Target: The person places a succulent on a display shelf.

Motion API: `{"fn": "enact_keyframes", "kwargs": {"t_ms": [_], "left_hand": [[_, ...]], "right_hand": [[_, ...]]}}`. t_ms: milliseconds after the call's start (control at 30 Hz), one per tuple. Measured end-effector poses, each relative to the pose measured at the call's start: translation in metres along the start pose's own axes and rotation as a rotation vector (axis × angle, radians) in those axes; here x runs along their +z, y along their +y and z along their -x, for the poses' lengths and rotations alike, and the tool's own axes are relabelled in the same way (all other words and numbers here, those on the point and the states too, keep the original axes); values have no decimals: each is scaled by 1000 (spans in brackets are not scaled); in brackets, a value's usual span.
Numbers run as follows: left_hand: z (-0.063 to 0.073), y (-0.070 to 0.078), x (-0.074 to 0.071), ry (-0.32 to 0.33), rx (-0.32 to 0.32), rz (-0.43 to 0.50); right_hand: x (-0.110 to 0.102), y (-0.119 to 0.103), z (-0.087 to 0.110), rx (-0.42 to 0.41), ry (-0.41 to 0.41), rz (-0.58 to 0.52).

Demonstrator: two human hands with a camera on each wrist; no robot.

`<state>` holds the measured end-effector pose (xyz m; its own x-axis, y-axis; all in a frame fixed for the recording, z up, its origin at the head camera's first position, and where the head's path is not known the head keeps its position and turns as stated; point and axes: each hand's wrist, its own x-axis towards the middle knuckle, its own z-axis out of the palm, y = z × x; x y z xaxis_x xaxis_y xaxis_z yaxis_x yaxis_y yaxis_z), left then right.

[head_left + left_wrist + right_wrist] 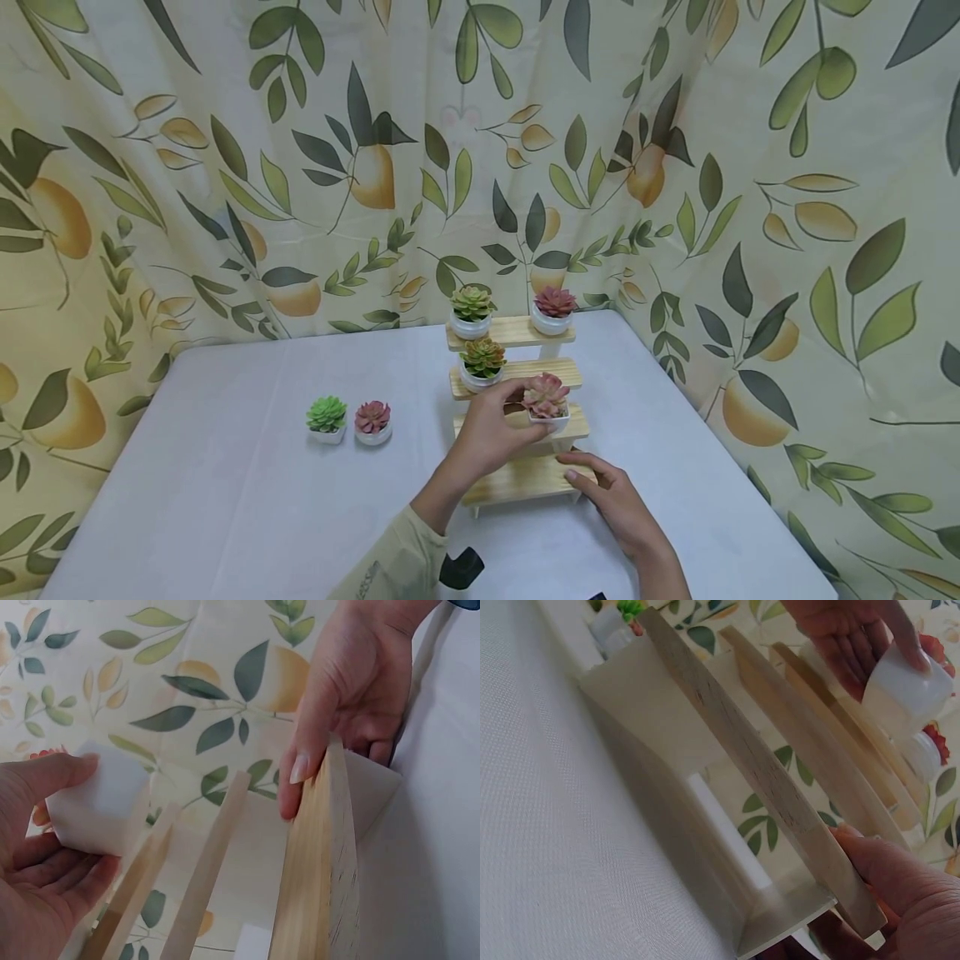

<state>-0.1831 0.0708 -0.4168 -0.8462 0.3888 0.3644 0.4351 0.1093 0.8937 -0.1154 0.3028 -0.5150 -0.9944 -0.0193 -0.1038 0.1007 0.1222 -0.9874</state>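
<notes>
With the fingers of the left hand (487, 433), grasping the pink succulent (546, 393) by its pot, above the third shelf (577, 423) of the stand (540, 369), near its right end. With those of the right hand (611, 502), clasping the right end of the bottom shelf (517, 482). On the top shelf (512, 332), a green succulent (471, 307) at left, a red one (555, 303) at right; below, a mottled one (482, 358) at left. Between the stand and the left edge of the desk (225, 500), a bright succulent (326, 415) just beside a dusky one (372, 419).

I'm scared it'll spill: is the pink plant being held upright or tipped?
Upright: in the head view, the pink plant sits on top of its white pot.
</notes>
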Motion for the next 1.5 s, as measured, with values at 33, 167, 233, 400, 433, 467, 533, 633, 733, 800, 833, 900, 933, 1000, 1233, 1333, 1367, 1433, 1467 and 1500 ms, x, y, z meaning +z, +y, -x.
{"fn": "enact_keyframes", "kwargs": {"t_ms": [33, 167, 233, 400, 433, 467, 533, 633, 733, 800, 833, 900, 933, 1000, 1233, 1333, 1367, 1433, 1467, 1500], "left_hand": [[-1, 0, 1, -2, 5, -1], [-3, 1, 4, -4, 5, -6], [-3, 1, 5, -4, 0, -9], [-3, 1, 7, -4, -6, -9], [-4, 1, 8, -5, -4, -7], [-4, 2, 9, -5, -3, -6], [-6, 2, 10, -7, -2, -9], [-8, 4, 11, -8, -3, -20], [-11, 6, 12, -10, -9, -34], [-12, 7, 12, -9, -11, -48], [-13, 8, 12, -8, -10, -54], [-13, 9, 13, -7, -9, -61], [-14, 10, 13, -7, -9, -61], [-15, 11, 14, -8, -12, -61], [-19, 15, 16, 14, -27, -86], [-20, 15, 17, 28, -40, -93], [-21, 15, 18, 32, -40, -99], [-22, 13, 18, 42, -34, -105], [-22, 13, 19, 47, -30, -109], [-23, 12, 19, 51, -22, -109]], "right_hand": [[0, -1, 0, 3, 3, 0], [0, -2, -1, 10, 13, 11], [0, -1, -1, 7, 10, 18], [-1, 2, -2, 13, 11, 14], [-1, 3, -2, 14, 11, 11], [-1, 3, -2, 14, 12, 9], [-1, 4, -1, 14, 11, 4], [-1, 4, -1, 5, 4, -6], [-1, 4, 0, -2, -2, -10], [-1, 4, 0, -4, -2, -5], [-1, 4, 0, -7, -2, -2], [-1, 3, 0, -9, 0, 4], [-1, 3, 0, -9, 1, 4], [0, 2, 0, -8, 3, 4], [0, 1, 0, -5, 4, -8], [0, 2, 0, -6, 7, -12], [-1, 2, 0, -5, 8, -14], [-1, 3, 0, -5, 7, -13], [-1, 4, 0, -6, 9, -12], [-2, 5, -1, -7, 7, -12]]}}
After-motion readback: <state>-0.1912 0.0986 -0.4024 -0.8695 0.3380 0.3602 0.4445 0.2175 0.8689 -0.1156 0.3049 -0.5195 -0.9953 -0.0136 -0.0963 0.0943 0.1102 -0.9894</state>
